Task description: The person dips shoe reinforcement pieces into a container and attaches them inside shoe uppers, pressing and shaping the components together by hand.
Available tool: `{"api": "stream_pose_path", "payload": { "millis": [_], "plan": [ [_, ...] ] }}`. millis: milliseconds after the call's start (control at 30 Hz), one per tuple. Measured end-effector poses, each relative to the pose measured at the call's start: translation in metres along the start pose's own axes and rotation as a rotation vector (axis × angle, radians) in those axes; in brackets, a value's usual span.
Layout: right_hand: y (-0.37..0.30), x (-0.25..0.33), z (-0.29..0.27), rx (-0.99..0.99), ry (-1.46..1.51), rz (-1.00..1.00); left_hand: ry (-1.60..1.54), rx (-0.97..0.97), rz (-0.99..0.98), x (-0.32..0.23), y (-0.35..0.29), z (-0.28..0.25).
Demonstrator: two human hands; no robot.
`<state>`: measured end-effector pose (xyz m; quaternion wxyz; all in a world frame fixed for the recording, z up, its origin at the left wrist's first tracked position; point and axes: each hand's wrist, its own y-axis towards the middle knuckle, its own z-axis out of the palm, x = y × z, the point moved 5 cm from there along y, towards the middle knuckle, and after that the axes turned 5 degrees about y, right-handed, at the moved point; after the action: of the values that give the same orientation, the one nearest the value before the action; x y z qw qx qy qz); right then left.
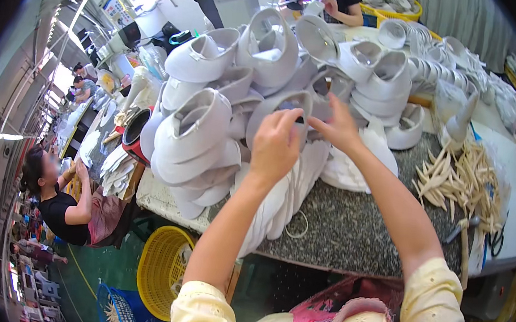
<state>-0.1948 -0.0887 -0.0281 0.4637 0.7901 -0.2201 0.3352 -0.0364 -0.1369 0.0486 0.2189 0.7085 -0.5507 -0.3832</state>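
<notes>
- Two bare hands meet at the middle of the heap in the head view: the left hand is at a white shoe upper, its grip impossible to tell; the right hand is beside it, fingers spread and apparently holding nothing.
- That upper sits amid the pile, between a left stack and a right stack of nested white uppers.
- Judging by their curved shape, many uppers are already formed and stacked; flatter white pieces lie toward the front edge of the speckled tabletop, seemingly unsorted. How many remain cannot be told.
- Beige strips lie loose to the right, near a hammer, both untouched.
</notes>
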Motion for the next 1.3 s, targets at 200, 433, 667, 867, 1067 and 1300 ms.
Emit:
{"api": "stream_pose_path", "payload": {
  "millis": [200, 433, 667, 867, 1067, 1300],
  "plan": [
    [0.076, 0.084, 0.036, 0.166, -0.062, -0.370, 0.257, 0.178, -0.097, 0.065, -0.038, -0.001],
    [0.083, 0.050, 0.012, 0.013, 0.044, -0.218, 0.319, 0.283, 0.143, 0.021, -0.071, 0.035],
    [0.085, 0.091, 0.008, 0.121, -0.186, -0.358, 0.346, 0.215, -0.130, -0.010, -0.010, 0.084],
    [0.088, 0.105, -0.013, 0.154, -0.240, -0.309, 0.437, 0.150, -0.195, -0.019, -0.032, 0.064],
    [0.129, 0.059, -0.031, 0.067, -0.212, -0.102, -0.113, 0.051, 0.120, -0.076, -0.076, -0.050],
    [0.116, 0.078, -0.038, 0.114, 0.092, -0.035, 0.289, -0.120, -0.060, -0.061, -0.070, -0.077]
  ]
}}
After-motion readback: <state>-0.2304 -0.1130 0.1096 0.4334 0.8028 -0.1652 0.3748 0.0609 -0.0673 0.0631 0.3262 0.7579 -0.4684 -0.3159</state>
